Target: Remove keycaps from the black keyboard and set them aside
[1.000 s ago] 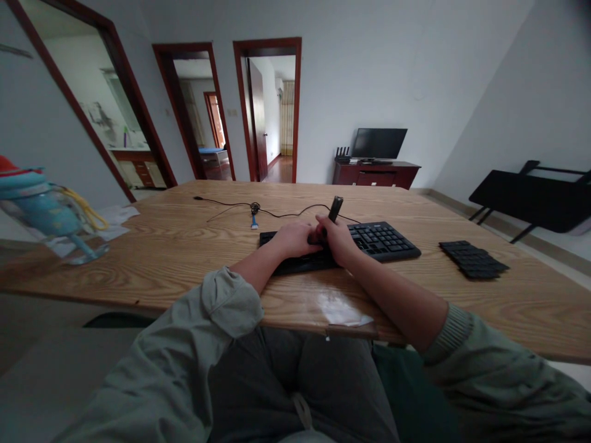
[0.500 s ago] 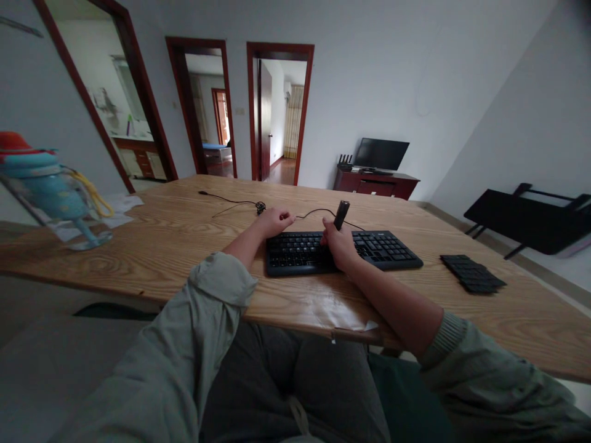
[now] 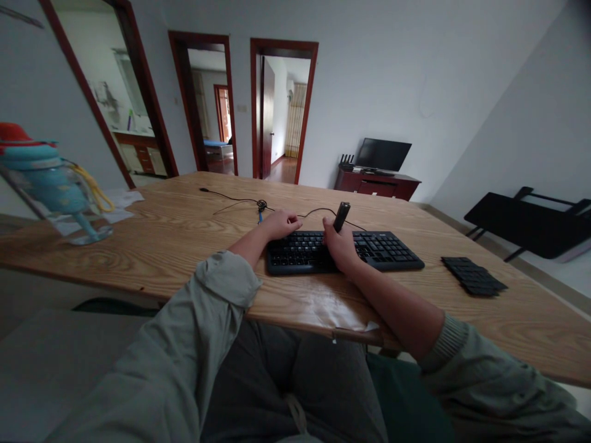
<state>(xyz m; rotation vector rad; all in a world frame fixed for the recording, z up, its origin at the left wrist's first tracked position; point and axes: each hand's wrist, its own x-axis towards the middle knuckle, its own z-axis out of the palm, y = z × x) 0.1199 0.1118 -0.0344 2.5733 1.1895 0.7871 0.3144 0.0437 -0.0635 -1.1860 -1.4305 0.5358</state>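
Note:
A black keyboard (image 3: 392,252) lies flat near the table's front edge, its cable running off behind it. My left hand (image 3: 281,225) is at its back left edge, fingers bent against it; the fingertips are partly hidden. Over the middle keys, my right hand (image 3: 340,245) is closed in a fist round an upright black handle (image 3: 342,215). The handle's top sticks out above the thumb, while its lower end is hidden by the hand, so I cannot tell what tool it is. Just behind my left wrist shows a small blue thing (image 3: 260,217).
The wooden table (image 3: 184,246) also bears a stack of flat black pieces (image 3: 473,275) at right and a blue bottle with a red lid (image 3: 50,178) at left, with papers (image 3: 122,203) by it. The tied cable (image 3: 261,205) lies behind my left hand.
My left hand has shifted slightly right along the keyboard's back edge, uncovering the small blue thing. My right hand keeps its grip on the handle, almost in the same place.

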